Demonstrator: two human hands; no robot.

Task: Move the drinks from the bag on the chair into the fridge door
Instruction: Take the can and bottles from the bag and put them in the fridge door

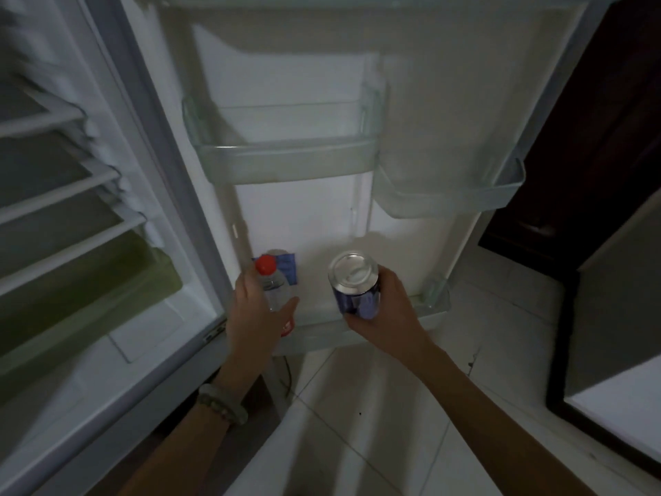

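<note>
Your left hand (255, 309) wraps a clear plastic bottle with a red cap (273, 284) at the lowest clear door shelf (434, 298). Your right hand (388, 309), arm extended, grips a smooth blue aluminium can (356, 284), upright above that shelf.

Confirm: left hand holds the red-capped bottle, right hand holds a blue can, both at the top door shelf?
Not quite. The head view shows the left hand with the bottle and the right hand with the can at the bottom door shelf, not the top.
</note>
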